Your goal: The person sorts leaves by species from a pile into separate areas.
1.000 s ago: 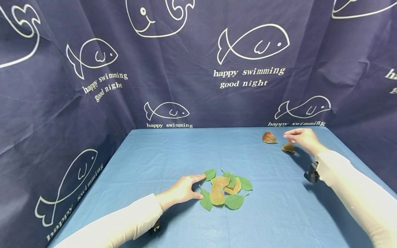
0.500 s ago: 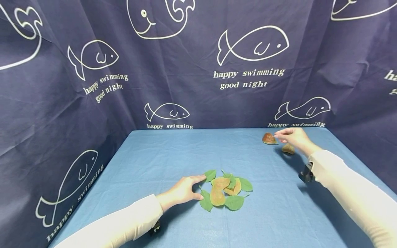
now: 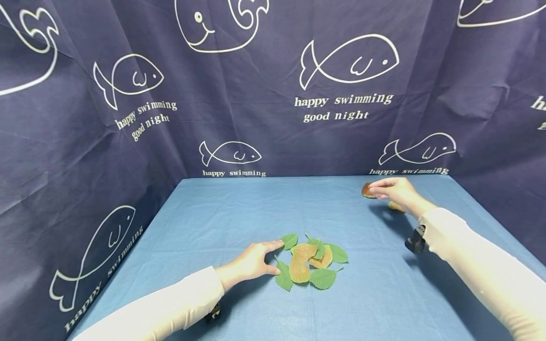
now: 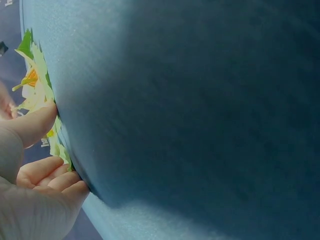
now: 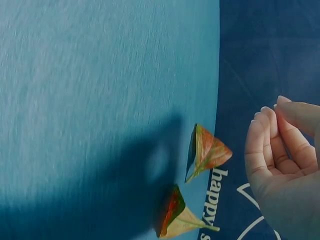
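Head view: left hand [image 3: 252,259], thumb and fingers wide, seemingly steadies green leaves [image 3: 283,277]; right hand [image 3: 400,192], fingertips together and empty, hovers by a reddish leaf [image 3: 366,191].

Head view: right hand [image 3: 396,190] partly hides reddish leaf [image 3: 365,190] and yellowish leaf [image 3: 395,207].
Left sleeve [image 3: 166,305] runs off bottom, right sleeve [image 3: 482,265] off right; left wrist view crops left hand [image 4: 42,202].
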A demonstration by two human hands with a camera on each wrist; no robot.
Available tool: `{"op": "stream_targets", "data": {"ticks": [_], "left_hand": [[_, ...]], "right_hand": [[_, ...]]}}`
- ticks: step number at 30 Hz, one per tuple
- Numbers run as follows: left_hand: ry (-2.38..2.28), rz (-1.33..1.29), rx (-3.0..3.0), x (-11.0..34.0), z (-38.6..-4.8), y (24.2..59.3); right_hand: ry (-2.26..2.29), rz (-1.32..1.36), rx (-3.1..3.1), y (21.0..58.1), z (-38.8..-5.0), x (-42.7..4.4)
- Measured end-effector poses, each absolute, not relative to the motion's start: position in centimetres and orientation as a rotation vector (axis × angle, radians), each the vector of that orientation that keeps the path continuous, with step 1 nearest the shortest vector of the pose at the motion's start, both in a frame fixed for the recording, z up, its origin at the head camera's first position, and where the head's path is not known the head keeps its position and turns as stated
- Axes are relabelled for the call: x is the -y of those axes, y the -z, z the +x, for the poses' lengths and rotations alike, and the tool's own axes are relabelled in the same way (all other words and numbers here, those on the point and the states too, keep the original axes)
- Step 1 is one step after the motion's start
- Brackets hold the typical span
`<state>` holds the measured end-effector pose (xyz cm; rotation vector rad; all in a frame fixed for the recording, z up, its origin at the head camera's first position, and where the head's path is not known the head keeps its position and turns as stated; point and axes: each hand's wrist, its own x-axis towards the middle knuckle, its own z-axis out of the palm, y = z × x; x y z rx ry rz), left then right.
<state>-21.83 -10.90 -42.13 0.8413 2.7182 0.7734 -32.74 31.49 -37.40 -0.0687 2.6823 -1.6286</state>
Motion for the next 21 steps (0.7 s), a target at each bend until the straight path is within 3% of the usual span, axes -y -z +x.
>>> {"op": "stream_targets", "data": {"ticks": [21], "left_hand": [[-0.774,0.845,-2.712,10.8,-21.6,41.6]], "right_hand": [[1.537,-0.223,-2.55,38.3,-31.1,-27.1]]}}
